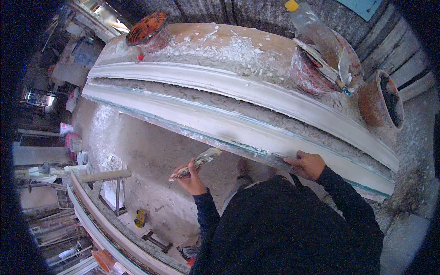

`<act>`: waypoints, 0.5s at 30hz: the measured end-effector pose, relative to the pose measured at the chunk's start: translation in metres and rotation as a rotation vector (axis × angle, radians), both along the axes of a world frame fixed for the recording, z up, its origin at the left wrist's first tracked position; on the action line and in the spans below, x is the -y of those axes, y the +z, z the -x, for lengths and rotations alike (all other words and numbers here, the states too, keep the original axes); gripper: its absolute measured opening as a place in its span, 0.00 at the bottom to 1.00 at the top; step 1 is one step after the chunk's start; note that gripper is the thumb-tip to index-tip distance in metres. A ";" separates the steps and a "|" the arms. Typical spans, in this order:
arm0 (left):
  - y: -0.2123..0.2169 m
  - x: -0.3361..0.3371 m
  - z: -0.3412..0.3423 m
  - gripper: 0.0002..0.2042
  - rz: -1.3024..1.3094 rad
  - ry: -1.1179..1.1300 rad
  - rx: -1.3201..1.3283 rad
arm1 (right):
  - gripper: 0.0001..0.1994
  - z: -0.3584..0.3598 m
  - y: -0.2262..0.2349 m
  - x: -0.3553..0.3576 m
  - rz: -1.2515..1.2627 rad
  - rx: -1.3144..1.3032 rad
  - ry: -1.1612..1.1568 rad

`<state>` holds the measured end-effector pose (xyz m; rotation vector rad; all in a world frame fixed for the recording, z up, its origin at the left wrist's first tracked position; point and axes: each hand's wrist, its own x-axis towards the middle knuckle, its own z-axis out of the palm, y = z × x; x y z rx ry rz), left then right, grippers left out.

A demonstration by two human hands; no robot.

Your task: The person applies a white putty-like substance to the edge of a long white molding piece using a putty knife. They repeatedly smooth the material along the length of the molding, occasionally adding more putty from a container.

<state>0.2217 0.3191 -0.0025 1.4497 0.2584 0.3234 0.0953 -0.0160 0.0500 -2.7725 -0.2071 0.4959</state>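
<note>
My left hand [191,183] is closed around a plaster-caked putty knife [207,157], its whitened blade pointing up and right, apart from the workbench. Against the near edge of a long white plaster moulding [192,111], my right hand [310,165] grips a flat grey scraper [276,159]. The scraper is partly blurred, and its handle is hidden by the fingers. Behind this piece lies a second white moulding [220,83], with a strip of rough grey residue between the two.
On the bench's far side stand an orange-rimmed bucket [147,31], a plaster-crusted bucket [308,73] with tools on it, a clear bottle [311,23] with a yellow cap, and a brown pot [376,101]. Another bench edge [91,220] curves along the lower left.
</note>
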 end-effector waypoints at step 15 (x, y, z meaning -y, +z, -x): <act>-0.002 0.005 0.004 0.17 0.017 -0.021 -0.011 | 0.19 -0.040 -0.012 -0.026 -0.087 0.005 0.031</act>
